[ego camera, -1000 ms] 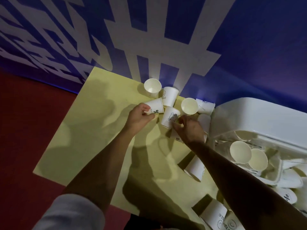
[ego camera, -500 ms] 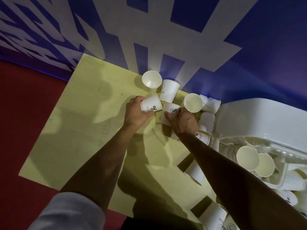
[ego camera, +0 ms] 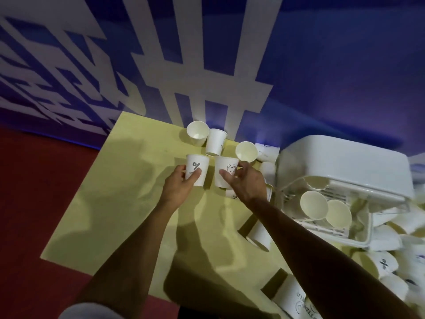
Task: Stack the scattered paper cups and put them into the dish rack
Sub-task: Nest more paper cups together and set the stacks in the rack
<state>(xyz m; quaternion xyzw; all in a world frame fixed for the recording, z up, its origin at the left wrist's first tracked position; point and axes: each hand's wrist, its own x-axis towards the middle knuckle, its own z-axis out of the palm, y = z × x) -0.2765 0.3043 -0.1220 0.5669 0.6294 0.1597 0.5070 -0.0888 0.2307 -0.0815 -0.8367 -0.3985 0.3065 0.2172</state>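
My left hand point(ego camera: 178, 188) grips a white paper cup with a percent sign point(ego camera: 197, 168), held upright above the yellow table point(ego camera: 103, 203). Beside it, my right hand point(ego camera: 247, 184) grips a white cup with a bunny drawing point(ego camera: 225, 170), also upright. The two cups are close but apart. Behind them lie three more cups: one on its side with its mouth toward me point(ego camera: 197, 133), one upside down point(ego camera: 215, 141), and another tipped open cup point(ego camera: 246, 151). The white dish rack point(ego camera: 345, 162) sits at the right with several cups point(ego camera: 314, 204) inside.
A blue and white wall stands right behind the table. More cups lie around the rack at the right edge point(ego camera: 384, 263) and under my right forearm point(ego camera: 261, 234). Another printed cup point(ego camera: 296, 298) lies near the front. Red floor lies to the left.
My left hand turned its cup from lying sideways to upright. My right hand closed round the bunny cup and lifted it. The view tilted slightly.
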